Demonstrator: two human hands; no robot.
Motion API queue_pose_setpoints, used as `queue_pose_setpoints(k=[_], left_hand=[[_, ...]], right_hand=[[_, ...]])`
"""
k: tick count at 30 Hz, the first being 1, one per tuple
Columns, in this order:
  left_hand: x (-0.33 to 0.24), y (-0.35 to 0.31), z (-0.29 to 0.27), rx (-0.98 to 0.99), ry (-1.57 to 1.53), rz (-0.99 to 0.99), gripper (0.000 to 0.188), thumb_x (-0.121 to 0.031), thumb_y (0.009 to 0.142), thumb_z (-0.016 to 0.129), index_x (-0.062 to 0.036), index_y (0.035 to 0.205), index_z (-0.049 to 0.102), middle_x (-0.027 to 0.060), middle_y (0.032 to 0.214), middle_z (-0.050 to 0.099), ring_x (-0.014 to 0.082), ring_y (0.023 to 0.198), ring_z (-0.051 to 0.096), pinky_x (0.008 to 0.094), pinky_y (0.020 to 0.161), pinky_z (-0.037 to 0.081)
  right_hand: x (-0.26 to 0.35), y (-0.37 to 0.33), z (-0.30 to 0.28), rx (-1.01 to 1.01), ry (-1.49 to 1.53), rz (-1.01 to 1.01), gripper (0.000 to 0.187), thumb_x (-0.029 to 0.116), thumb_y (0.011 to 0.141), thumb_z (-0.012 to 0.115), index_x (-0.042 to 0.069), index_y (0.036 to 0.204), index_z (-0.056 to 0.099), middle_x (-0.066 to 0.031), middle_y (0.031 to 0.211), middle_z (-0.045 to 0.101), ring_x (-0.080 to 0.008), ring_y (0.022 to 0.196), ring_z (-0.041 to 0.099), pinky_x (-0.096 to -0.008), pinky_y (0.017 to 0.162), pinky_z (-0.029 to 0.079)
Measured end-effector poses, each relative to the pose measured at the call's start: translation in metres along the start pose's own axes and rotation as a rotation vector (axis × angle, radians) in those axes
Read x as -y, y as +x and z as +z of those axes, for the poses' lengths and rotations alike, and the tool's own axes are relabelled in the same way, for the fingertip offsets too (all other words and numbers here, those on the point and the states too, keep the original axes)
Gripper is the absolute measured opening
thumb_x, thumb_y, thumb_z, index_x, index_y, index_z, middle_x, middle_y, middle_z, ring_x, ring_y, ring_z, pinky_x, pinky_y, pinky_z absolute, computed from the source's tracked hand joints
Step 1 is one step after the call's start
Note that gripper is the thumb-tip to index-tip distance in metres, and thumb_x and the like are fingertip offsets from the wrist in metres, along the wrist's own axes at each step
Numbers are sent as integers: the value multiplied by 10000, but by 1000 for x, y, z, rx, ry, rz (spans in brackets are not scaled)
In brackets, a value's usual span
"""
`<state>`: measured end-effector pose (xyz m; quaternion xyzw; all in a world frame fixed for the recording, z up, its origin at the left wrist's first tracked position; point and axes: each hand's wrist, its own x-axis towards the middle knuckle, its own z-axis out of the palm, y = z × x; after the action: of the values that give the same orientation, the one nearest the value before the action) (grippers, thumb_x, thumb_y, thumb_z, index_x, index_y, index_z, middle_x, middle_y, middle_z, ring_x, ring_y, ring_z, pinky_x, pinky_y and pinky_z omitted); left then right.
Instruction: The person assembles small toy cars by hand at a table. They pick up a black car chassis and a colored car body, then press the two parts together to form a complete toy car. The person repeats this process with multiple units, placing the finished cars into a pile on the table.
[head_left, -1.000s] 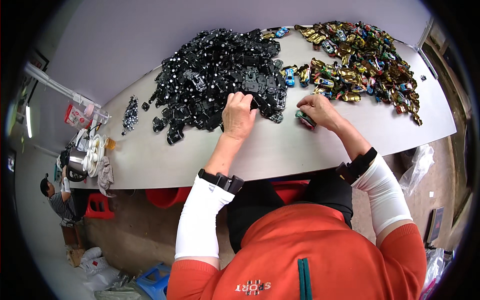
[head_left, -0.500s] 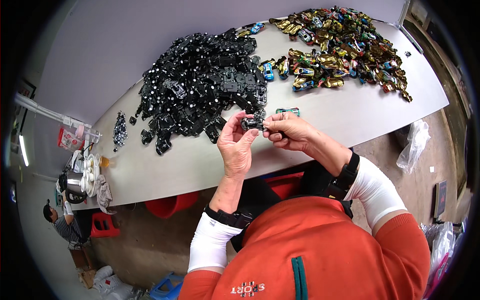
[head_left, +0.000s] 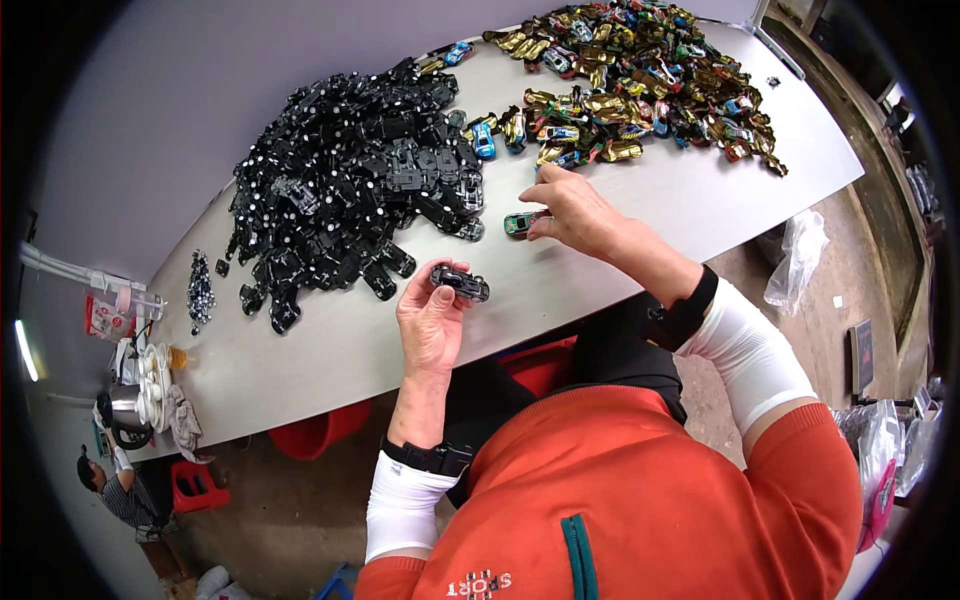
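Note:
Pinched between the thumb and fingers of my left hand is a black toy car chassis, held above the table's near side. My right hand reaches over a green toy car body lying on the table. Its thumb is at the car's right end and the index finger is stretched out above, with the fingers apart. A large heap of black toy car chassis lies to the left of my hands. Farther right is a heap of gold and multicoloured toy car bodies.
A small pile of shiny little parts lies at the left of the grey table. Beyond are white cups, a kettle and a cloth. A red stool and another person are at lower left.
My hands were together at the chassis and have parted. The left keeps the chassis, lower and to the left; the right has let go and moved to the green car body. The view has shifted.

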<state>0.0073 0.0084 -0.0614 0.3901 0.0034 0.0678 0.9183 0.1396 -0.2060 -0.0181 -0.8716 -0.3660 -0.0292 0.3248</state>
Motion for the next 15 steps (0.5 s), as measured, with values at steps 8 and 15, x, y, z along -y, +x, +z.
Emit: queue_pose_setpoints(k=[8,15], left_hand=[[-5,-2,-4,33,-134,-45,390,-80,798,685,8,1153,548,167,1042,617,198,878,623,290,721,548],[-6,-2,-8,60,-105,-79,428,-120,775,715,-4,1151,548,163,1062,616,220,894,637,314,726,567]], right_hand=[[17,3,3,214,-262,141,288,74,684,707,102,966,660,-154,962,517,-332,882,578,-416,756,473],[-1,3,-14,306,-318,-190,430,-74,737,506,181,1044,666,-125,1063,493,-325,842,589,-411,710,483]])
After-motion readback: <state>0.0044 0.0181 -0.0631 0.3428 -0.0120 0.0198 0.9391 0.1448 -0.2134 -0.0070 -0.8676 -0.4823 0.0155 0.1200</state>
